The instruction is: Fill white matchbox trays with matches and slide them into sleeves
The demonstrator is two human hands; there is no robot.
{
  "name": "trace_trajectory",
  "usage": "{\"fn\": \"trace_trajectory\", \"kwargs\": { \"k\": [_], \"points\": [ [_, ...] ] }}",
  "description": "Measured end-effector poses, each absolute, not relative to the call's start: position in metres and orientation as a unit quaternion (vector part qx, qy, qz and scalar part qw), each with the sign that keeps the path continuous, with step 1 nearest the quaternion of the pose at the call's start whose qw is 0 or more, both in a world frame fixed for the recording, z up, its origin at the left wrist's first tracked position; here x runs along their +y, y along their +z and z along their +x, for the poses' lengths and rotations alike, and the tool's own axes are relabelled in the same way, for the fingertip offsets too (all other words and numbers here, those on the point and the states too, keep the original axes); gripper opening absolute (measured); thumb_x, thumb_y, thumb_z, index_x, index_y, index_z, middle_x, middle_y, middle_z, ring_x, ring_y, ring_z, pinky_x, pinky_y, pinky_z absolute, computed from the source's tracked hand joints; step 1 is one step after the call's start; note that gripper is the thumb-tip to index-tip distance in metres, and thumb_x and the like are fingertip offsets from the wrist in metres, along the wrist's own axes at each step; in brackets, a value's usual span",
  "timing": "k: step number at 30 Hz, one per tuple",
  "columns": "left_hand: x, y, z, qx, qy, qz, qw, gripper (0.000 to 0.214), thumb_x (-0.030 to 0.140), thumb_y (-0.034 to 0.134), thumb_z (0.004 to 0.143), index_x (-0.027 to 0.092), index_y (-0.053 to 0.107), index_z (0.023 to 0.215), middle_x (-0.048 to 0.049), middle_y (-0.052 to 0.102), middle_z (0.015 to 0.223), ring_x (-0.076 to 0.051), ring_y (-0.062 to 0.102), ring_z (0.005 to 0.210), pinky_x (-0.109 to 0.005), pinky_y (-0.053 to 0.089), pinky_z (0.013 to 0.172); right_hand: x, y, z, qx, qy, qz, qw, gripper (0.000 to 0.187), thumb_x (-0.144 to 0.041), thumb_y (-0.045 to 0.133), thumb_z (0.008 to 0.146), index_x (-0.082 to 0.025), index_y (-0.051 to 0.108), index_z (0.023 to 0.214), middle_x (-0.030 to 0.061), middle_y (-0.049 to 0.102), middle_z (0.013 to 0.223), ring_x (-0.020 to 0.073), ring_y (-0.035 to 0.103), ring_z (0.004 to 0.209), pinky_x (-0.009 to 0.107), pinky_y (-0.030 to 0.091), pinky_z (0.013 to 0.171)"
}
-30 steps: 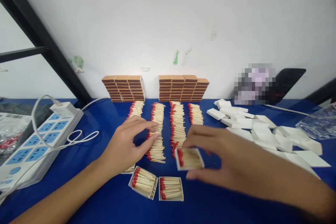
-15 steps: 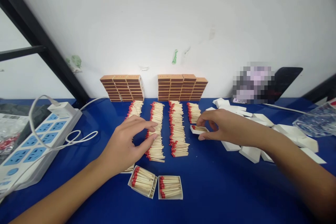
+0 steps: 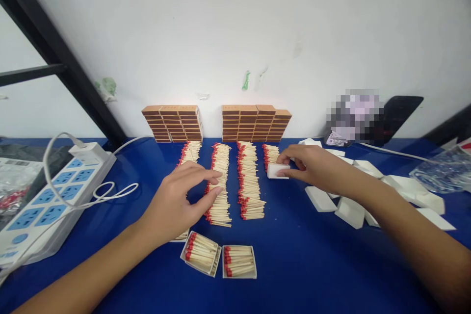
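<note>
My right hand [image 3: 309, 164] grips a white matchbox tray [image 3: 275, 171] between thumb and fingers, at the near end of the shortest row of matches [image 3: 271, 153]. The tray is tipped, its white outside facing me, so its inside is hidden. My left hand [image 3: 186, 196] hovers with thumb and fingers apart beside a long row of red-tipped matches [image 3: 220, 206], holding nothing. Another long row of matches [image 3: 248, 176] lies between the hands. Close to me are two trays filled with matches, a slanted tray [image 3: 200, 253] and a straight one [image 3: 239, 262]; another is mostly hidden under my left hand.
Stacks of closed matchboxes stand against the wall, a left stack [image 3: 172, 122] and a right stack [image 3: 253, 122]. White trays [image 3: 351, 211] lie heaped at the right. A power strip [image 3: 55, 201] with a looped cable is at the left. A phone [image 3: 403, 115] leans at the back right.
My right hand has tipped the tray up, so its white outside shows where matches inside were visible before. My left hand has stayed almost still.
</note>
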State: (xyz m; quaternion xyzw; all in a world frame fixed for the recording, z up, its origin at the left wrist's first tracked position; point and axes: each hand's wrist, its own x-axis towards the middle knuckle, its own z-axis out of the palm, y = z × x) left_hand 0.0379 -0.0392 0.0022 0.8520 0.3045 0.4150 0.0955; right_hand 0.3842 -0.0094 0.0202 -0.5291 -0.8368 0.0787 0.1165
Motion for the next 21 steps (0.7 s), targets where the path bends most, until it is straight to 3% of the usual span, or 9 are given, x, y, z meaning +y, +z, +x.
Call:
{"fn": "trace_trajectory", "kwargs": {
  "k": [16,21],
  "points": [
    [-0.0393,0.0038,0.0384,0.305,0.416,0.852,0.095,0.019,0.019,0.072,0.096,0.023,0.075,0.114,-0.0047,0.080,0.100,-0.021,0.073,0.095,-0.038,0.061,0.089,-0.0126,0.0198,0.3761,-0.834,0.059,-0.537,0.112,0.032,-0.046,0.049,0.103,-0.022,0.070,0.100,0.0106,0.071,0.098,0.0251,0.065,0.082,0.037,0.046,0.070],
    [-0.0393,0.0033,0.0376,0.308,0.412,0.852,0.095,0.017,0.020,0.072,0.096,0.023,0.076,0.113,-0.0048,0.080,0.100,-0.021,0.073,0.095,-0.039,0.061,0.089,-0.0144,0.0194,0.3805,-0.836,0.058,-0.535,0.106,0.032,-0.051,0.060,0.098,-0.023,0.071,0.107,0.0102,0.071,0.105,0.0257,0.066,0.083,0.037,0.047,0.070]
  ]
}}
